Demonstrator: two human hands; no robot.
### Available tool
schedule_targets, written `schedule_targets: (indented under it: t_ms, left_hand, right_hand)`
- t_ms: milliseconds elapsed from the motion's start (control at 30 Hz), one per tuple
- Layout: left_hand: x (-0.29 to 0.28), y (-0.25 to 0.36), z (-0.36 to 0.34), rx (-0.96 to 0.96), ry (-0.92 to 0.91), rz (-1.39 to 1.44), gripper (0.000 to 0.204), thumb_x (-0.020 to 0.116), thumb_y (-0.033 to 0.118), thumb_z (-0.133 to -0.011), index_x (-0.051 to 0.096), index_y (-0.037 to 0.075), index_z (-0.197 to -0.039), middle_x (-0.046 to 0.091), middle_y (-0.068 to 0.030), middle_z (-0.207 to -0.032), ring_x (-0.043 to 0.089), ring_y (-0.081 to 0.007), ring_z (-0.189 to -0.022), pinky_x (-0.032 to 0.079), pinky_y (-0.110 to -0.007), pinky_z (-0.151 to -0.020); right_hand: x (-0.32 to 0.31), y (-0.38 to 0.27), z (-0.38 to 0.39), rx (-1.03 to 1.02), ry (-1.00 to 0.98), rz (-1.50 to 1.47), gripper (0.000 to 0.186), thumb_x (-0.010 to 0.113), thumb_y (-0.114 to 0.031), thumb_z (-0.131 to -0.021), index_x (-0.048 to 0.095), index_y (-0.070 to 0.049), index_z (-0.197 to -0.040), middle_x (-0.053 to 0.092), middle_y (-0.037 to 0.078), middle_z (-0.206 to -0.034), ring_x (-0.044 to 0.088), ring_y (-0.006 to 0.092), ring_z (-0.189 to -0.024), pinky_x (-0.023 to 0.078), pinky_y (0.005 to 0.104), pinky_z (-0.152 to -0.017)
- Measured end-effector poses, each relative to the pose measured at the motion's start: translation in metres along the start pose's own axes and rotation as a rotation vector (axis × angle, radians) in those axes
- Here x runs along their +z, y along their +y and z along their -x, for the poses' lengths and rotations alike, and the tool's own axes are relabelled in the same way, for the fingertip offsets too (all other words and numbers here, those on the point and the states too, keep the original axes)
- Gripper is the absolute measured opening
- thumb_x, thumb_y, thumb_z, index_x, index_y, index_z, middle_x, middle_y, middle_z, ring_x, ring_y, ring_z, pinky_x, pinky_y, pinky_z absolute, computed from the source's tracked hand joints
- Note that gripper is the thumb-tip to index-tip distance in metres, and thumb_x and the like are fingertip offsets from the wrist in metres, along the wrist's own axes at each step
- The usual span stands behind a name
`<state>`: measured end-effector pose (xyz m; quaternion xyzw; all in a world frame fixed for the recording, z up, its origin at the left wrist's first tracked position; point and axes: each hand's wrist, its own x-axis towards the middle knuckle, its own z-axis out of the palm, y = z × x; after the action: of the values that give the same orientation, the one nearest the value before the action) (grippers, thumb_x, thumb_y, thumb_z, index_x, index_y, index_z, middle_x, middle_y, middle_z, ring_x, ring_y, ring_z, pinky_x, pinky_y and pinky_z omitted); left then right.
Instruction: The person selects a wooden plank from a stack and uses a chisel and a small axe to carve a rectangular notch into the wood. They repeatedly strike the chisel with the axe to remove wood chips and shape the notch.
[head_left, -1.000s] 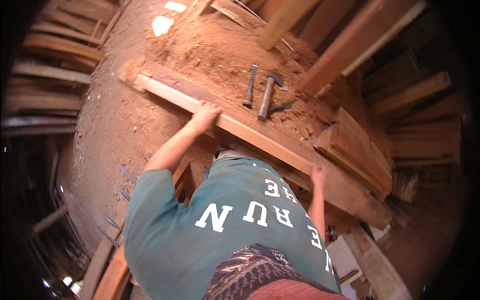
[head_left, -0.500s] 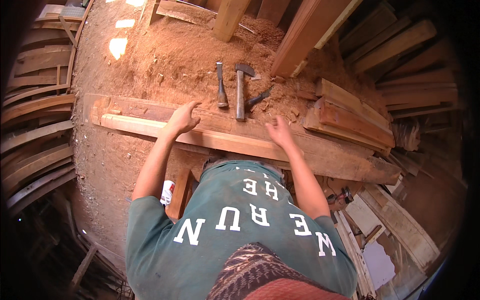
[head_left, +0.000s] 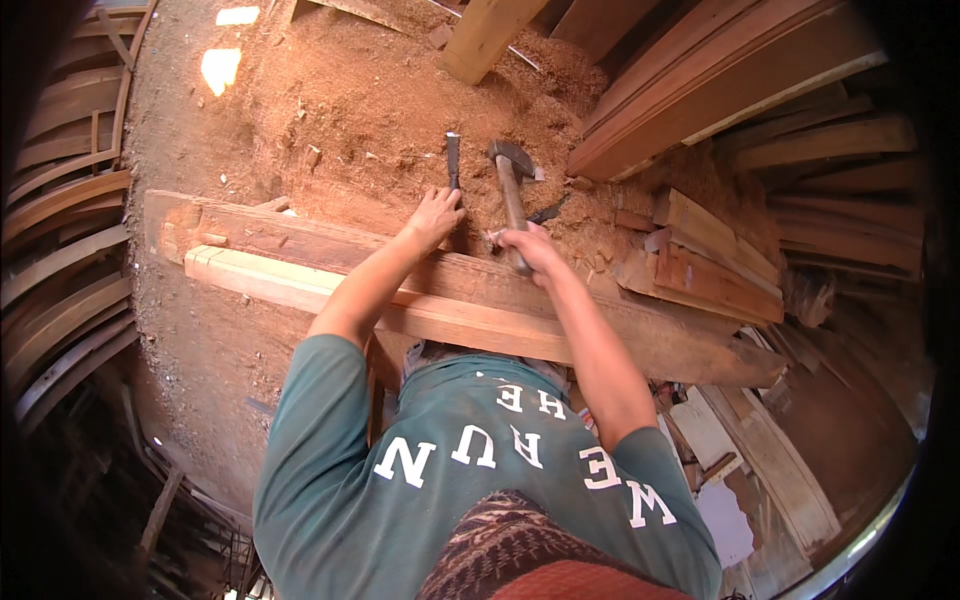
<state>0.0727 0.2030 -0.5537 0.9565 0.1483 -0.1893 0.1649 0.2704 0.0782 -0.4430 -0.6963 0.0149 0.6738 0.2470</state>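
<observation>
My right hand [head_left: 536, 250] is closed round the lower end of a hammer's wooden handle; the dark steel head of the hammer [head_left: 511, 155] points away from me. Just left of it, my left hand [head_left: 437, 216] has its fingers closed over the handle of a chisel [head_left: 453, 160], which hides that handle. The chisel's dark blade sticks out beyond my fingers. Another dark tool [head_left: 548, 212] lies in the shavings, partly covered by the hammer handle. In front of my body, a pale squared timber [head_left: 270, 280] rests along a wider, weathered beam [head_left: 300, 232].
Wood shavings [head_left: 370, 110] cover the ground beyond the beam. Thick upright timbers [head_left: 680, 90] rise at the far right, with short stacked offcuts [head_left: 715, 260] nearer. Curved-looking stacked boards [head_left: 70, 215] line the left side. More boards and a pale sheet [head_left: 722, 520] lie at lower right.
Both hands have reached forward from above the beam. The left has closed on the chisel; the right has taken the hammer's handle, and the hammer has tilted slightly.
</observation>
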Motion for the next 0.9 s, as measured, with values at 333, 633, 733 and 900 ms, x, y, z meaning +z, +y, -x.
schedule_targets:
  t_ms: [333, 633, 733, 900]
  left_hand:
    - [0.025, -0.024, -0.044, 0.301, 0.002, -0.154, 0.026, 0.058, 0.024, -0.097, 0.064, 0.019, -0.121, 0.059, -0.0042, -0.126, 0.050, -0.0235, -0.130, 0.034, -0.048, -0.113]
    - [-0.066, 0.010, -0.035, -0.022, -0.168, 0.284, 0.034, 0.065, 0.013, -0.090, 0.058, 0.009, -0.123, 0.071, -0.0201, -0.101, 0.069, -0.0425, -0.100, 0.054, -0.054, -0.089]
    - [-0.090, 0.035, -0.010, -0.053, -0.086, 0.381, 0.026, 0.066, 0.016, -0.089, 0.063, 0.008, -0.114, 0.072, -0.0257, -0.093, 0.070, -0.0467, -0.093, 0.054, -0.056, -0.080]
    - [-0.136, 0.111, 0.022, 0.022, -0.158, 0.430, 0.032, 0.074, 0.022, -0.085, 0.068, 0.007, -0.113, 0.073, -0.0269, -0.097, 0.070, -0.0471, -0.094, 0.054, -0.052, -0.082]
  right_hand:
    - [-0.036, 0.057, 0.172, -0.323, -0.111, -0.151, 0.054, 0.077, -0.016, -0.091, 0.052, -0.001, -0.137, 0.065, 0.006, -0.085, 0.064, 0.0126, -0.065, 0.055, 0.0306, -0.060]
    - [-0.025, 0.087, 0.220, -0.448, 0.290, -0.037, 0.037, 0.078, -0.020, -0.091, 0.060, 0.001, -0.114, 0.064, 0.007, -0.079, 0.062, 0.0144, -0.060, 0.051, 0.0305, -0.056]
    - [-0.044, 0.129, 0.265, -0.604, 0.460, 0.097, 0.032, 0.078, -0.015, -0.086, 0.064, 0.001, -0.110, 0.067, 0.012, -0.083, 0.067, 0.0215, -0.077, 0.054, 0.0357, -0.073]
    - [-0.048, 0.191, 0.279, -0.626, 0.686, 0.144, 0.039, 0.078, -0.021, -0.085, 0.068, 0.005, -0.113, 0.075, 0.024, -0.099, 0.073, 0.0349, -0.090, 0.055, 0.0408, -0.082]
